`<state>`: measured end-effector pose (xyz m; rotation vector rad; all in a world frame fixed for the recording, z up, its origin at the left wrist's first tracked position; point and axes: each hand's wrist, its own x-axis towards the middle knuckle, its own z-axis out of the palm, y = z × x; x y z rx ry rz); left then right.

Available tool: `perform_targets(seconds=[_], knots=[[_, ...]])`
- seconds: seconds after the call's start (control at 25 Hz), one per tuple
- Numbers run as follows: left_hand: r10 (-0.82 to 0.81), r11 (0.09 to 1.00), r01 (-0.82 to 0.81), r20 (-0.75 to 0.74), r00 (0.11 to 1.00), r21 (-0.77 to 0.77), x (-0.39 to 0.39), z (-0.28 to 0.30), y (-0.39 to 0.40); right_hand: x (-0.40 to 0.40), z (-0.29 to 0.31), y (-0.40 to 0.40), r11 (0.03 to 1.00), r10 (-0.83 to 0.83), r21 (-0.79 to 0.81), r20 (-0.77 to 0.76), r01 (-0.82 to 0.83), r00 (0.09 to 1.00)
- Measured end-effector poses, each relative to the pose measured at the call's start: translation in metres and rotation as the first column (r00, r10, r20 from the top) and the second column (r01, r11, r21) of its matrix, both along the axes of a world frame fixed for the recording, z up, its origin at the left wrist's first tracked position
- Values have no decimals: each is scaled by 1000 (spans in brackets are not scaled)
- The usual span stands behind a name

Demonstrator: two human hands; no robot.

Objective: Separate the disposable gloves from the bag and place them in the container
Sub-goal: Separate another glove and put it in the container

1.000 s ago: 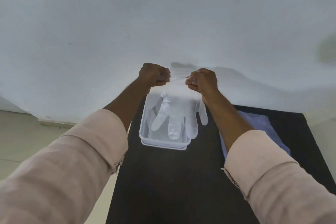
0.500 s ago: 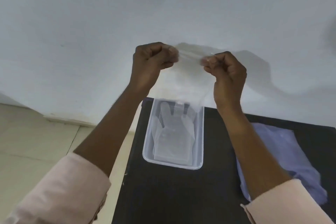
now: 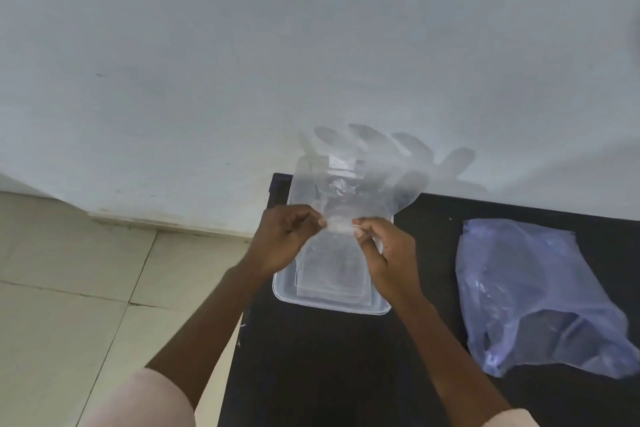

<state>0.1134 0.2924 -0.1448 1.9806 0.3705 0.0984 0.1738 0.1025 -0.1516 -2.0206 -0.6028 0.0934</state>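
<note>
My left hand [image 3: 282, 241] and my right hand [image 3: 386, 250] both pinch the cuff edge of a clear disposable glove [image 3: 367, 177]. Its fingers spread up and away from me, against the wall. The hands hover over a clear rectangular container [image 3: 332, 303] on the black table [image 3: 311, 367]. Flat clear gloves lie inside the container. A crumpled bluish plastic bag [image 3: 533, 291] lies on the table to the right, apart from both hands.
A pale wall [image 3: 311, 45] rises right behind the table. Tiled floor [image 3: 86, 288] lies to the left, past the table's left edge.
Both hands came down from in front of the wall to just above the container and moved closer together. The glove's fingers now point away from me, not down.
</note>
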Motion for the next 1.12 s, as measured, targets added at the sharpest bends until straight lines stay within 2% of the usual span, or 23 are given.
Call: perform_targets(seconds=[0.08, 0.24, 0.36, 0.48, 0.64, 0.76, 0.96, 1.04, 1.08, 1.12], knots=[[-72, 982, 77, -33, 997, 171, -2, -8, -6, -1, -4, -1, 991, 35, -127, 8, -34, 999], [-172, 863, 242, -192, 966, 444, -5, -18, -19, 3, -7, 0, 913, 146, -388, 28, -124, 989], [-193, 736, 352, -320, 928, 578, -5, -19, -24, 3, -3, 3, 775, 241, -603, 4, -190, 971], [-218, 578, 458, -412, 884, 676, -4, -18, -29, 1, 3, 10, 584, 382, -766, -33, -269, 924], [-232, 461, 591, -553, 800, 662, -4, -19, -33, 2, 1, 13, 324, 479, -882, -158, -341, 864], [-268, 373, 681, -629, 729, 630, -8, -24, -31, 2, -3, 11, 170, 519, -910, -244, -379, 819], [-371, 321, 799, -708, 600, 509, -9, -19, -26, 5, -5, 10, -62, 535, -891, -411, -451, 738], [-375, 295, 824, -734, 565, 484, -6, -15, -24, 6, -3, 13, -70, 527, -872, -445, -485, 724], [-372, 281, 824, -735, 566, 493, -4, -13, -23, 7, 0, 15, -17, 526, -866, -433, -500, 732], [-370, 270, 818, -730, 575, 507, -2, -11, -22, 9, 2, 18, 85, 520, -859, -394, -504, 758]])
